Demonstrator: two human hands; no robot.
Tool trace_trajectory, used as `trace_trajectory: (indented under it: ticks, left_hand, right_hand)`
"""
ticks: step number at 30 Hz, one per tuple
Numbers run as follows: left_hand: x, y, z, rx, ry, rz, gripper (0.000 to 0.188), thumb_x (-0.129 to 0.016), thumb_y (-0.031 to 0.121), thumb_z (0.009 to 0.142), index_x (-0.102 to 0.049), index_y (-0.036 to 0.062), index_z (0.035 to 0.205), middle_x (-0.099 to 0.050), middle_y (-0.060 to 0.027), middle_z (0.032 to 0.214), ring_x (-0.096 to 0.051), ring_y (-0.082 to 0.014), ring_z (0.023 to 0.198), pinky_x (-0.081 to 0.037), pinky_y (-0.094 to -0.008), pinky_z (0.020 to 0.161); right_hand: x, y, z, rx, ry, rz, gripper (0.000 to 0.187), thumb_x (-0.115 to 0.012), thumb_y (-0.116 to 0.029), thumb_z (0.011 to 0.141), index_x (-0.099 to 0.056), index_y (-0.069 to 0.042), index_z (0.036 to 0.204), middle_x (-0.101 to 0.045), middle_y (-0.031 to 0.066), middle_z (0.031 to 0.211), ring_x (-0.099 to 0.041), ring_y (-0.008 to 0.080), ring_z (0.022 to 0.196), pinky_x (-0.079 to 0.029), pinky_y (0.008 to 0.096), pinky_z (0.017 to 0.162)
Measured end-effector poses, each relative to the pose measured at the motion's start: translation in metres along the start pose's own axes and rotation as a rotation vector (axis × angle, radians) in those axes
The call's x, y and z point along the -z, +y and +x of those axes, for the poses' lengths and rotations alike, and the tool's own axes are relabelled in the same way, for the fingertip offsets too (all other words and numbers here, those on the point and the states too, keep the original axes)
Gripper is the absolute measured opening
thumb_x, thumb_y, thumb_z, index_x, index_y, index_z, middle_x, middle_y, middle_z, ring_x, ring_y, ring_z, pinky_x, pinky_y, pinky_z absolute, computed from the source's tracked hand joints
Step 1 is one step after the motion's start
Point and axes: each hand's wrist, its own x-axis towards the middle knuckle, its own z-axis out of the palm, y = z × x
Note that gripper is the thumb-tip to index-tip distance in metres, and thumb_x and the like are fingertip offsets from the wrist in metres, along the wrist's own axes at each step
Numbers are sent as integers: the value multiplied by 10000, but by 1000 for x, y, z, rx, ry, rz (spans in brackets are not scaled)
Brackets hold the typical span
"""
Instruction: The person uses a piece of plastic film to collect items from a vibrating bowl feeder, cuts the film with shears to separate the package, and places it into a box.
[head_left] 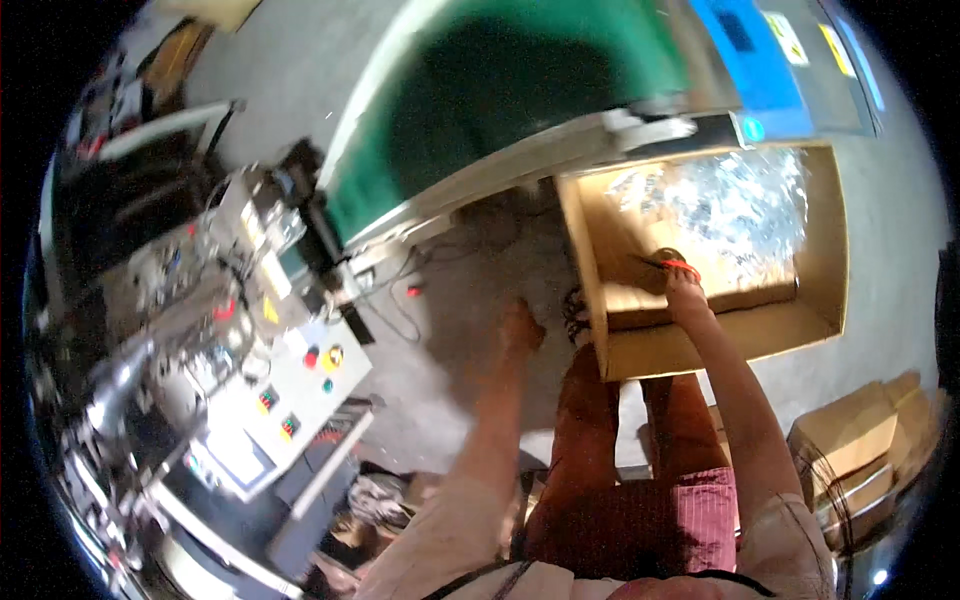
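Note:
My right hand [686,298] reaches over the near side of an open cardboard box [730,347]. It is closed on what look like scissors [681,268] with orange-red handles and a dark pointed end facing left. A small round brown thing beside them is too blurred to name. Crumpled clear plastic film [735,215] fills much of the box. To the left of the box, over the floor, hangs my left hand [522,328]. Nothing can be made out in it, and blur hides how its fingers lie.
Beyond the hands stands a green-topped conveyor [350,205] with a pale metal edge. A machine with a control panel [305,375] and coloured buttons is at left. Cables [400,290] lie on the floor. Folded cardboard [850,430] leans at lower right.

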Motion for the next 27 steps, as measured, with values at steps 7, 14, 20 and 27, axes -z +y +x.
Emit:
trace_trajectory:
  ticks: [7,14,20,27]
  left_hand:
    - [-112,-48,-170,255,-214,-662,797,-649,298,836,-228,-55,1414,-480,-279,1314,-559,-376,1143,-511,-458,873]
    - [-250,-34,-349,618,-194,-1048,564,-624,168,809,-396,-76,1264,-624,-299,985,-625,-420,931,-520,-478,799]
    - [-275,60,-441,759,20,-1384,610,-666,243,808,-404,70,1331,-653,-237,1033,-638,-390,964,-515,-431,844]
    - [-353,15,-472,884,-55,-1146,854,-723,330,743,-300,68,1436,-433,-281,1356,-486,-407,1211,-408,-466,1003]
  right_hand:
    - [-1,41,-19,-169,-27,690,583,-597,-14,792,-358,44,1320,-528,266,1203,-528,396,1136,-475,447,915]
    - [76,27,-58,171,100,409,319,-508,-32,790,-558,-17,1105,-648,227,938,-627,405,883,-511,477,791]
    - [110,81,-70,328,48,304,343,-539,-45,771,-503,-15,1110,-650,242,858,-639,416,818,-515,492,684]
    - [133,114,-35,446,208,24,453,-465,8,846,-365,6,1288,-656,249,926,-627,449,833,-492,519,720]
